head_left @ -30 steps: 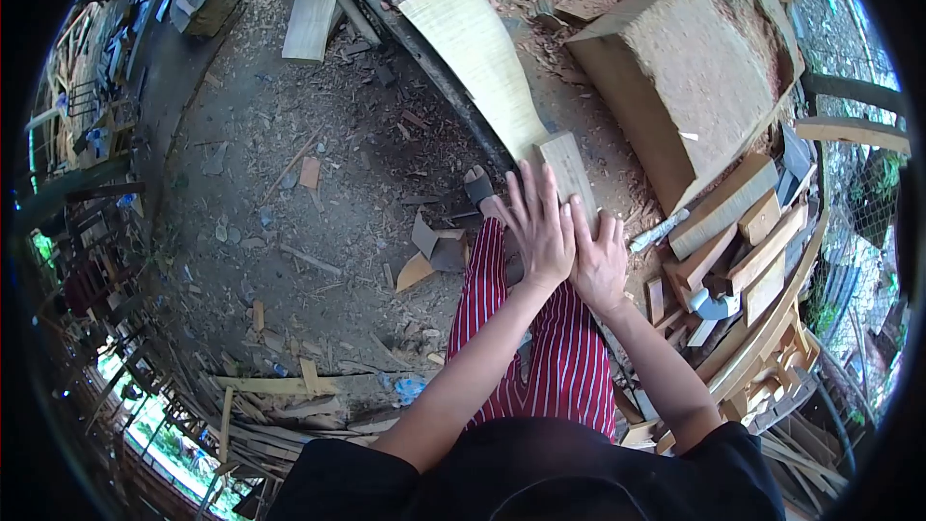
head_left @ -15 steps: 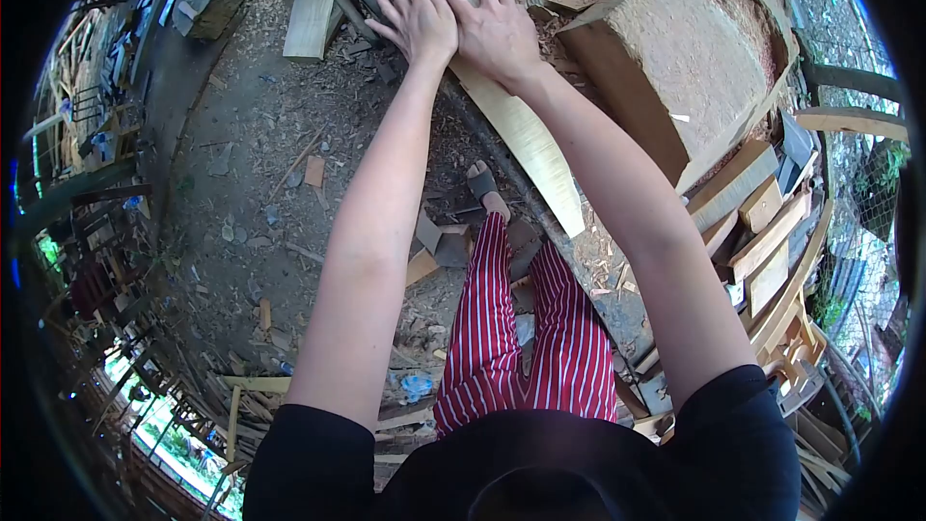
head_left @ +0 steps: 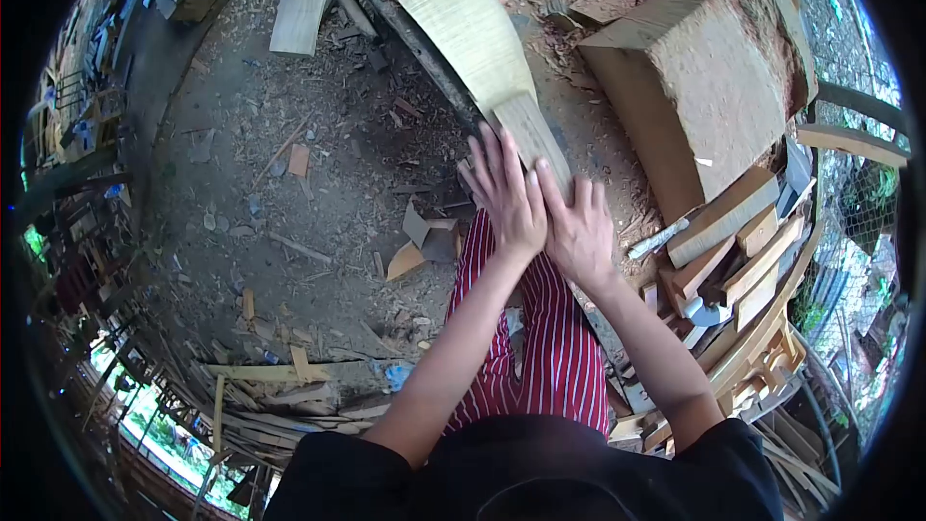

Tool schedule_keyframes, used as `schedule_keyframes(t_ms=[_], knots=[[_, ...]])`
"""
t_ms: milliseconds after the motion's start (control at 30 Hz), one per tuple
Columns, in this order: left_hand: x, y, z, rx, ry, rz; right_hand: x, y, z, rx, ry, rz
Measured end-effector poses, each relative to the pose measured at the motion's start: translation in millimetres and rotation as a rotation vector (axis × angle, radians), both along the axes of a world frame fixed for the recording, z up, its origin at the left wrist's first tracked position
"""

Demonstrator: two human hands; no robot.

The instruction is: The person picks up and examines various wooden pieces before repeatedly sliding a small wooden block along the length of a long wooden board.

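Wood was under both my hands. My left hand (head_left: 508, 195) lay flat and open on the near end of the long pale board (head_left: 482, 43), fingers spread, not gripping anything. My right hand (head_left: 579, 227) was flat and open too, pressed down just beside the left one, with the two hands touching at the sides. Under them I could not tell whether I held a small pad or only the board.

The board was curved and leaned away from me, from my knees up toward the top of the picture. Its near end sat right above my red striped trousers (head_left: 540, 328).

I saw no words, brands or labels anywhere (just bare wood and dust).

On my right stood a big wooden block (head_left: 694, 87), close to the board's right edge, so that side was tight. Below the block lay a stack of short planks (head_left: 743, 251), near my right arm. On my left was the dirt ground (head_left: 289, 193), wide and open, with only chips and a small dark scrap (head_left: 429, 236) near my leg. A flat plank (head_left: 304, 0) lay far off at the top left.
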State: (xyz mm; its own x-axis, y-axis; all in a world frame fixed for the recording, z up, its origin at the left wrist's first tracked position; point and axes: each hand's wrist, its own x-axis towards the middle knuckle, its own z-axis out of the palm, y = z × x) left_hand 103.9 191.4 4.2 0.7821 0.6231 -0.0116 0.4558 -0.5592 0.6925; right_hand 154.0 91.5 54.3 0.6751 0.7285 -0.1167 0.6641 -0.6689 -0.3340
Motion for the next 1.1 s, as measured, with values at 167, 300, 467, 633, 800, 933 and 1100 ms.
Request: schedule_keyframes(t_ms=[167,300,467,633,800,933,1100], knots=[[67.7,106.5,-6.3,0.185,-0.044,0.083,63.7,105.1,-9.4,0.11,-0.055,0.009],[128.2,198.3,-8.8,0.188,-0.066,0.136,122.0,191.5,-27.1,0.274,-0.23,0.028],[126.9,196.4,-8.9,0.111,-0.063,0.134,115.0,186.4,-30.0,0.314,-0.247,-0.012],[47.5,81.3,-7.9,0.069,-0.112,0.073,41.8,78.1,-4.1,0.15,0.018,-0.042],[-25.2,-28.8,-3.0,-0.026,-0.033,0.013,-23.2,-24.8,8.3,-0.041,0.098,-0.023],[-31.9,-29.9,0.6,-0.048,-0.022,-0.07,-28.7,-28.5,4.3,-0.026,0.056,-0.041],[34.4,63.5,-5.5,0.119,-0.07,0.012,30.2,59.1,1.1,0.02,0.033,-0.022]])
